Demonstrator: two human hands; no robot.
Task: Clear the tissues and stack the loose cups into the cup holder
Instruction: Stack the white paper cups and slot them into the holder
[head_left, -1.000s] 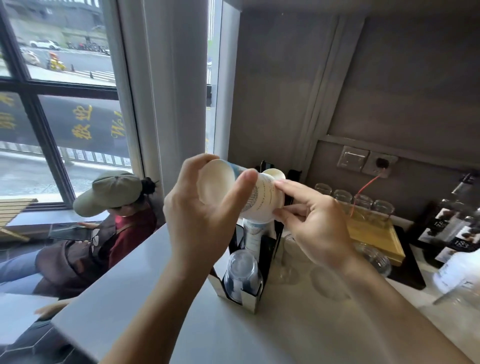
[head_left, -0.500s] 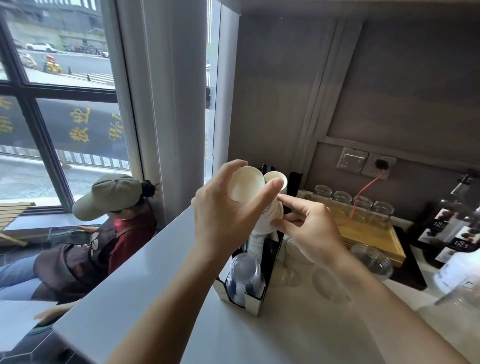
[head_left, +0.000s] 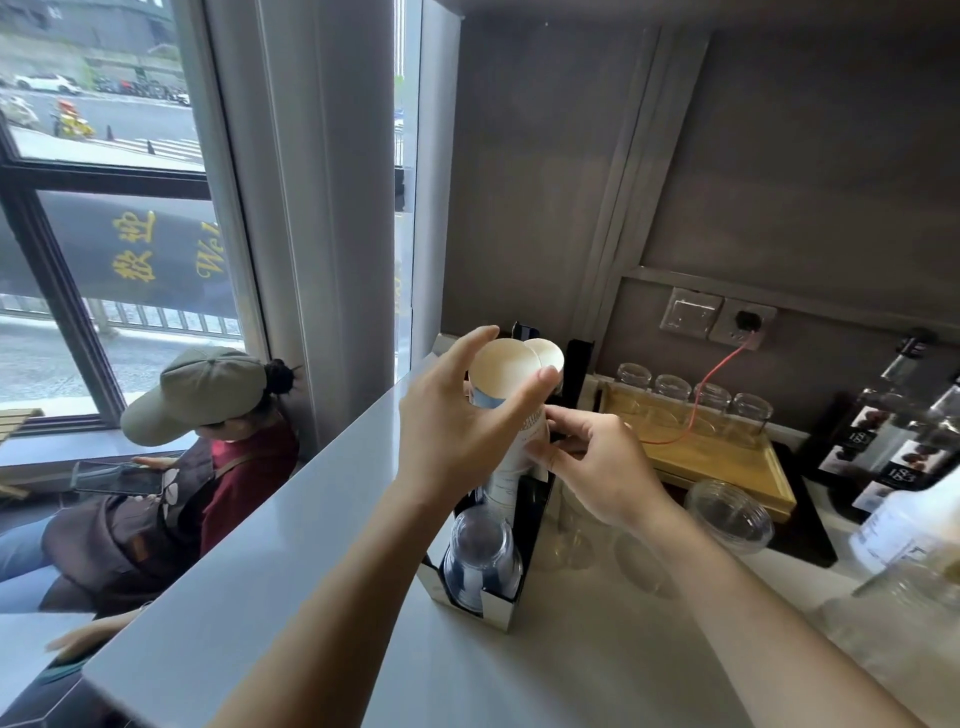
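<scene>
We grip the upside-down white paper cup (head_left: 506, 382) in our left hand (head_left: 457, 431), its long axis vertical above the black cup holder (head_left: 524, 525). Our right hand (head_left: 597, 462) seems to pinch the white paper stack (head_left: 514, 467) directly below; contact blurred.

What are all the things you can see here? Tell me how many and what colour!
paper cups: a stack, white with blue print, upside down in the holder's middle slot; a second stack top behind
cup holder: one, black, on the counter
clear plastic cups: a stack, upside down in the holder's front slot
glass jars: four, clear, on the wooden tray
bottles: several, far right
seated person: one, green cap, by the window
left hand: grips the top paper cup
right hand: fingers on the stack's side
</scene>
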